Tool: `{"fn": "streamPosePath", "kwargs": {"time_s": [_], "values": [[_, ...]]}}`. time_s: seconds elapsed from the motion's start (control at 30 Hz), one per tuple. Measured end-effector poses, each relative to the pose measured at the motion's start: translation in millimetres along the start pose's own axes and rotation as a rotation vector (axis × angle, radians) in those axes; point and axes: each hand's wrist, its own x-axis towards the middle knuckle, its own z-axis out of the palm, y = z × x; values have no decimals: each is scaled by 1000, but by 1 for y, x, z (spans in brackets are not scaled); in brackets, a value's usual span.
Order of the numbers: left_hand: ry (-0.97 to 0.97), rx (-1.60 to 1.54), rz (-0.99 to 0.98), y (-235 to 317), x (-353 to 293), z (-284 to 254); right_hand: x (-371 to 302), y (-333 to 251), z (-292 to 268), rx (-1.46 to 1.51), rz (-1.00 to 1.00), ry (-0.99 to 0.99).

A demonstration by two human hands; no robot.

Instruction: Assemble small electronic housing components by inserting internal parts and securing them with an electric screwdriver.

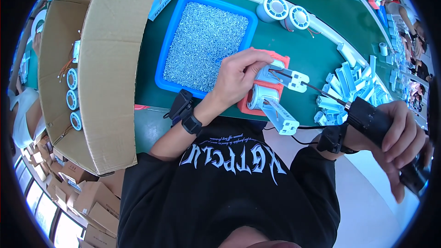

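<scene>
My right hand is wrapped round a black electric screwdriver. Its long thin bit points left, and the tip reaches a pale plastic handle piece. My left hand pinches the other part of that piece between thumb and fingers, over a red-orange fixture. Beside it, a white round motor housing lies in the fixture, with a second pale handle piece jutting toward me. A blue tray full of small silver screws stands just left of my left hand.
A big cardboard box with round white parts inside stands at the left. Two round white housings sit at the back. Many pale plastic shells are heaped at the right, near the screwdriver. A black cable runs along the front edge.
</scene>
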Motion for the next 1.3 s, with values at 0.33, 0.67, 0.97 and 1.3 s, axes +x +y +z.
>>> {"fn": "streamPosePath", "kwargs": {"time_s": [0.33,0.67,0.97,1.3], "values": [[-25,-366,-47,0,-13,3,-5,-2,-8,40,-48,101],[-121,-291,40,1,-11,-2,-7,-3,-9,41,-65,99],[-162,-324,-96,10,-9,-3,-7,7,0,33,-54,88],[-219,839,-14,18,-13,-67,3,30,29,-131,81,-252]]}}
